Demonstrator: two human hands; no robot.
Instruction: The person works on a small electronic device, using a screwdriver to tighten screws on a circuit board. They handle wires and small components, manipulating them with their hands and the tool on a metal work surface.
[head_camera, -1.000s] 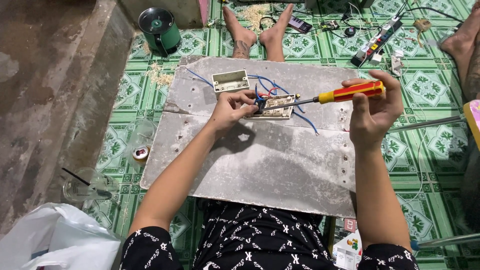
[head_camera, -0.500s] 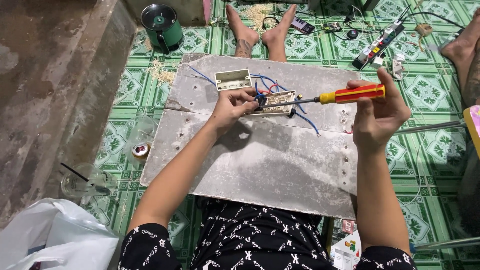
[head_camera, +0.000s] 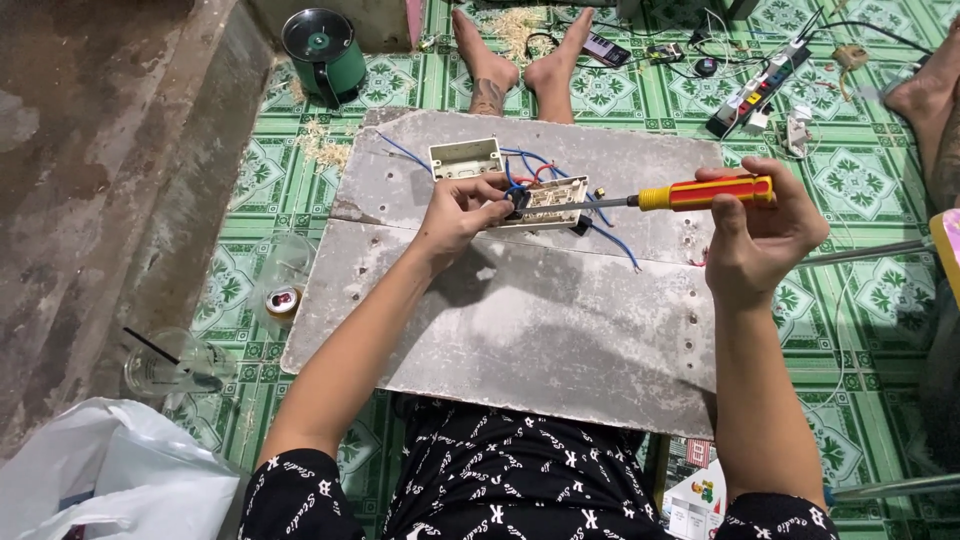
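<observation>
My left hand (head_camera: 462, 208) pinches blue wires at the left end of a white switch plate (head_camera: 548, 203) lying on a grey board (head_camera: 520, 320) across my lap. My right hand (head_camera: 755, 235) grips a red and yellow screwdriver (head_camera: 690, 194) held level, its metal tip reaching the plate's right end. Blue and red wires (head_camera: 530, 165) run from the plate to a white wall box (head_camera: 465, 158) just behind it. A long blue wire (head_camera: 615, 243) trails off to the right of the plate.
A green pot (head_camera: 324, 50) stands at the back left. A power strip (head_camera: 755, 92) and cables lie at the back right. A plastic cup with a straw (head_camera: 165, 365), a white bag (head_camera: 110, 475) and a tape roll (head_camera: 282, 300) are on the left. Another person's foot (head_camera: 925, 95) is at the right edge.
Both hands hold their places on the switch plate and screwdriver; the right hand's fingers shift slightly around the handle. The view drifts a little.
</observation>
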